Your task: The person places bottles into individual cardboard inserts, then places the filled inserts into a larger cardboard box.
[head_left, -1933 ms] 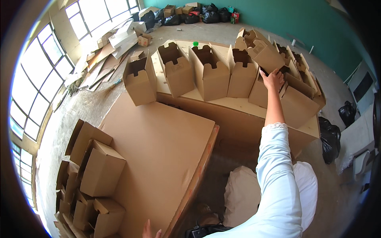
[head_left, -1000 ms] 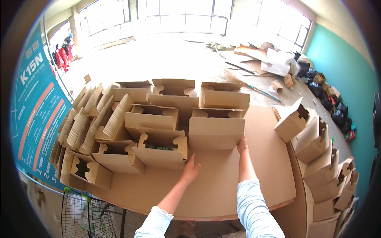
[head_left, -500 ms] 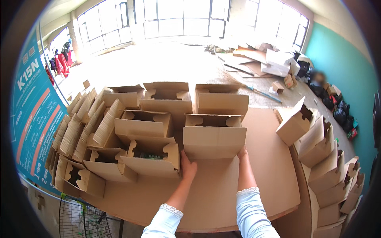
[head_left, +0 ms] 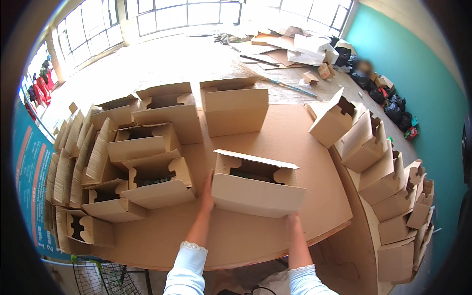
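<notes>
Brown cardboard box (head_left: 258, 196), open-topped, sits between the two hands on or just above the flat cardboard sheet (head_left: 246, 231); can't tell if it's lifted. Long axis runs left-right, skewed, right end closer to the wearer. Left hand (head_left: 208, 194) is flat against the left end; right hand (head_left: 293, 221) is at the lower right corner of the near face, fingertips hidden, and sits closer to the body. Grip: both hands on this one box, spread about its length. Neighbour box (head_left: 162, 194) stands left of it, clear of it. Markings: none on the held box's near face; dark contents (head_left: 243, 174) inside, no readable print. Teal banner (head_left: 32, 182) far left has white lettering and orange bars.
</notes>
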`<state>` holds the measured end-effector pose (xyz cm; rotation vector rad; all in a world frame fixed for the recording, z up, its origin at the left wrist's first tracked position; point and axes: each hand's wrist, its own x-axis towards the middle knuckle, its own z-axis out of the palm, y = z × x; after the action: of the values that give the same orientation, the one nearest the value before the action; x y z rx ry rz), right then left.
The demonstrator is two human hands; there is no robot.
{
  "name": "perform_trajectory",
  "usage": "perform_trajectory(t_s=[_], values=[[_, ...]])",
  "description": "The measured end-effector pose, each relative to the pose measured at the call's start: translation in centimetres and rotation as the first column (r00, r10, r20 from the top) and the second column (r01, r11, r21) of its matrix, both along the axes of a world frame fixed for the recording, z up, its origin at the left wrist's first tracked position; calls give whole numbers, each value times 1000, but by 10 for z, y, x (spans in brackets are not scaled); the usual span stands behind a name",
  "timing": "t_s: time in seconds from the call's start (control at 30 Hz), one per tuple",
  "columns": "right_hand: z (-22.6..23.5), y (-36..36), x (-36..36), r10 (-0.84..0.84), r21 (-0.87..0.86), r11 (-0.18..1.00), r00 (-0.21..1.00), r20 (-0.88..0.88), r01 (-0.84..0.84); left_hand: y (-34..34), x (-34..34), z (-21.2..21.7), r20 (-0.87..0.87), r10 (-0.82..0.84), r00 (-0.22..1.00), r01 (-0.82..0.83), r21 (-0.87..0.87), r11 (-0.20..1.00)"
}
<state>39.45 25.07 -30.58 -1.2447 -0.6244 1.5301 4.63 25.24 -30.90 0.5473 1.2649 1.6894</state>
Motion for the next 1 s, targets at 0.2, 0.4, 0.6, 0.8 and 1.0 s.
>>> perform_trajectory(t_s=[0.2,0.4,0.6,0.8,1.0], values=[[-7,6,1,-71,8,997,997,4,71,17,23,-18,0,-460,888,460,18,888],[6,9,9,-63,-11,998,998,-29,63,-38,60,36,-104,-165,981,176,104,979],[33,-21,14,-10,-63,998,997,-74,5,-95,78,100,-282,-126,951,94,-122,988],[57,-56,-5,48,-100,993,994,-94,-57,-126,60,70,21,-203,979,204,-148,968],[88,-103,-23,57,-148,987,996,-70,-67,-163,44,133,-34,-253,967,247,-121,961]])
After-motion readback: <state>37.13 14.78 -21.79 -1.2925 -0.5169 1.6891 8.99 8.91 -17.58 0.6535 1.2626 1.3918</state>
